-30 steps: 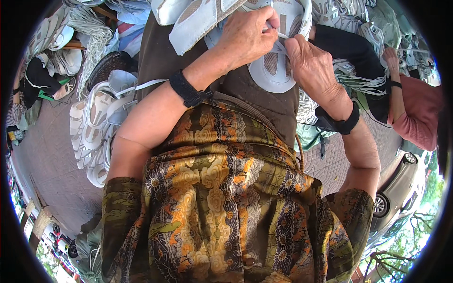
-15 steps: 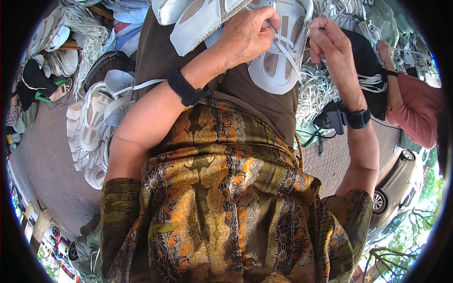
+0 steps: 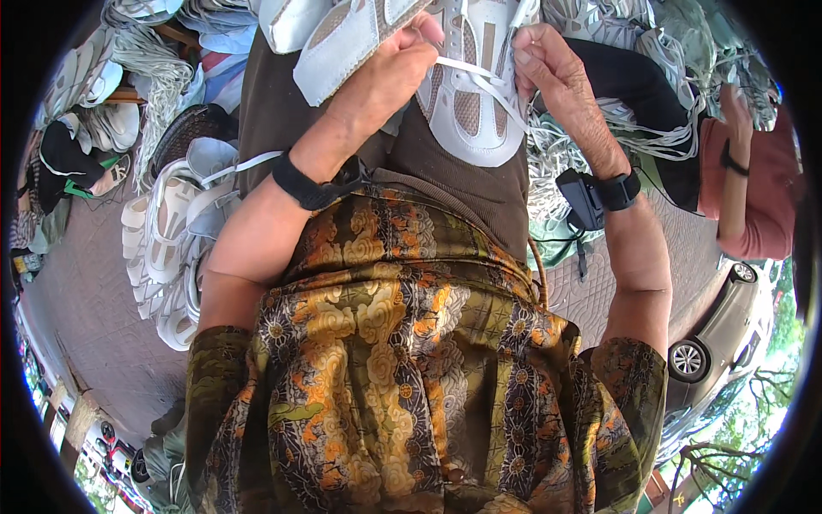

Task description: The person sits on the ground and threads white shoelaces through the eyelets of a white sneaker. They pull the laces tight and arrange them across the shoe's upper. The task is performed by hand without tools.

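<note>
White lace [image 3: 473, 70] now runs tight between both hands; the right hand [image 3: 556, 73] has moved back onto the shoe [image 3: 471, 103], pinching it. Left hand [image 3: 390, 73] fingers pinch the lace too.

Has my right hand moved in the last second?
Yes. The right hand has lifted off the white shoe to its upper right edge, pulling the lace.

Shoe piles [image 3: 171, 248] crowd the left; paving [image 3: 94, 343] beyond seems open.

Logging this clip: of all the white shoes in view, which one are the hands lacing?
The white shoe on the lap, laces up, both hands pulling its lace; the other shoes lie untouched in piles around.
</note>
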